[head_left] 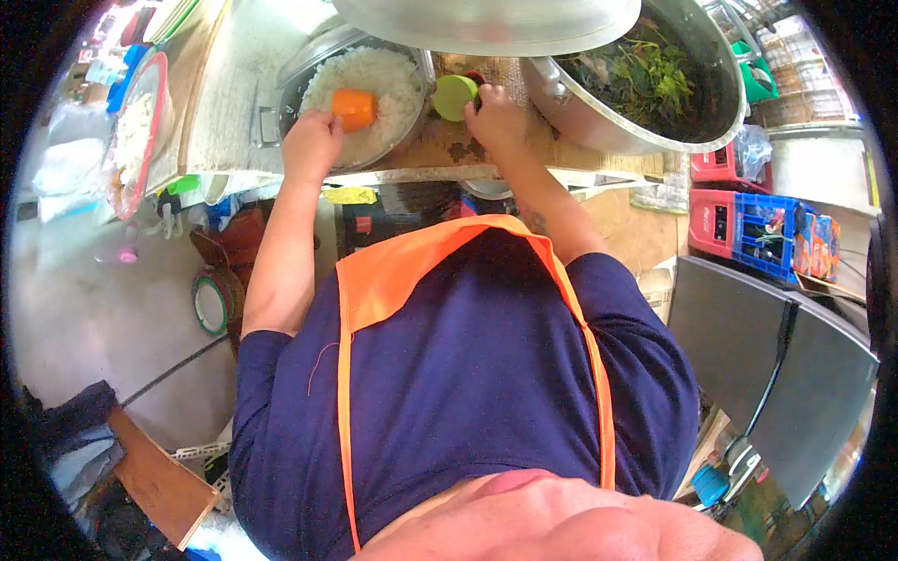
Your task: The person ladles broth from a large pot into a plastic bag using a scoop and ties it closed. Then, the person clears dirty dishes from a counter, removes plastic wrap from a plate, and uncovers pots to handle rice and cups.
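Note:
My left hand [312,147] is closed on an orange cup [354,109] over white rice [383,79] in a metal pot [424,112]. Just right of that pot, my right hand [497,117] has its fingers closed at the dark edge of a light green cup [455,97]. A small red and dark part shows behind the green cup. Further right stands a large metal pot [599,136] with leafy greens [659,79] in it. A big metal lid [496,28] lies or hangs between the pots at the top; what supports it is hidden.
Both pots stand on a wooden counter [426,173]. A red-rimmed tray [157,122] is at the far left. On the right are a blue crate [762,238], red crates [713,220] and a grey panel [772,360]. A green-rimmed round object [210,304] is at lower left.

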